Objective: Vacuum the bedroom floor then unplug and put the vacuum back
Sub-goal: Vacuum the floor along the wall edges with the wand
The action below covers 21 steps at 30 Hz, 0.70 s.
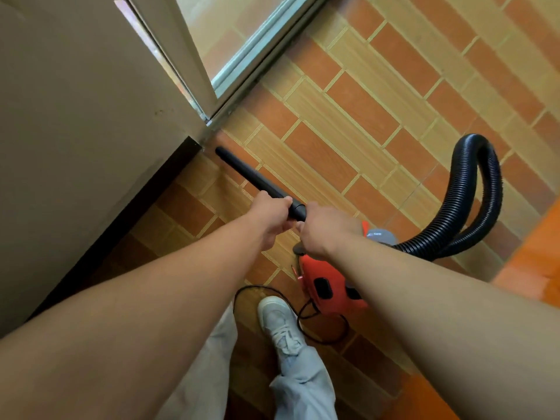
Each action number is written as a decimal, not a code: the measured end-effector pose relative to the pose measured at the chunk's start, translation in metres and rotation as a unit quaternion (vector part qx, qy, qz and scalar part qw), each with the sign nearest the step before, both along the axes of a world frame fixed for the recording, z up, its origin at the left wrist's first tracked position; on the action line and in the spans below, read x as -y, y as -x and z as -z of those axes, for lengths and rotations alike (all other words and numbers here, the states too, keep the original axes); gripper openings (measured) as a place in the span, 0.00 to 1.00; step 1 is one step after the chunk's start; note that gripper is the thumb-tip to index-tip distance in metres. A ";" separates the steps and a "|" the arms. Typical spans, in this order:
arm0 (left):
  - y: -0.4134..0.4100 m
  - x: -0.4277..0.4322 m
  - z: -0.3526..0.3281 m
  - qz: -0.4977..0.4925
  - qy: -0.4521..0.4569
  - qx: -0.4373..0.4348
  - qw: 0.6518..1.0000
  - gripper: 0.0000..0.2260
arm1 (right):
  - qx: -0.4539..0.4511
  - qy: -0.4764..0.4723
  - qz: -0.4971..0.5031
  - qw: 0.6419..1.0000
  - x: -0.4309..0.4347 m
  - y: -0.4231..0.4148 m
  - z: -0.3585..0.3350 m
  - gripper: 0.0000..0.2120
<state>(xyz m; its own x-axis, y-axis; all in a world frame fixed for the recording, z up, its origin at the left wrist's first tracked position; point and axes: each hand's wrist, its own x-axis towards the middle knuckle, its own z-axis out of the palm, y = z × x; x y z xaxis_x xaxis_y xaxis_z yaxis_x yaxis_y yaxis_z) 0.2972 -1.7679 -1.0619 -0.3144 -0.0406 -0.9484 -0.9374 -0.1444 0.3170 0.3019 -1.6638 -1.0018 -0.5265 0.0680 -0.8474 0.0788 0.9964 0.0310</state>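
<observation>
A black vacuum wand (245, 171) slants toward the corner, its tip close to the dark skirting by the door frame. My left hand (269, 215) is wrapped around the wand's near end. Just behind it, my right hand (322, 230) grips the same tube where it meets the hose. The ribbed black hose (481, 189) loops up at the right and comes back to the red vacuum body (325, 286), which sits on the floor under my right forearm. Its thin black power cord (303, 316) curls on the tiles beside my white shoe (280, 325).
A beige wall (75, 131) with dark skirting (127, 213) fills the left. A glass sliding door in a metal frame (212, 65) stands at the top. The floor is orange and tan brick-pattern tile (378, 95), open to the right.
</observation>
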 end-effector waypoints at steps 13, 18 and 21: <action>0.084 -0.079 -0.126 0.149 -0.056 -0.060 0.985 0.07 | -0.060 -0.074 0.168 0.981 -0.068 0.046 -0.133 0.17; 0.120 -0.100 -0.185 0.163 -0.069 -0.080 0.981 0.03 | -0.096 -0.075 0.230 0.966 -0.086 0.063 -0.178 0.16; 0.143 -0.114 -0.199 0.186 -0.078 -0.101 0.974 0.04 | -0.119 -0.062 0.263 0.955 -0.098 0.074 -0.185 0.15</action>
<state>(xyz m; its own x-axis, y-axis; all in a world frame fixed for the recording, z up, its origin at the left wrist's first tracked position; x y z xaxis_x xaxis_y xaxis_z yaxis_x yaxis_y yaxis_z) 0.1544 -1.6538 -0.8633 -0.4607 0.2506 -0.8514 -0.8551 0.1319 0.5015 0.2281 -1.5658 -0.8163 -0.5686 0.4686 -0.6762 0.5870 0.8069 0.0656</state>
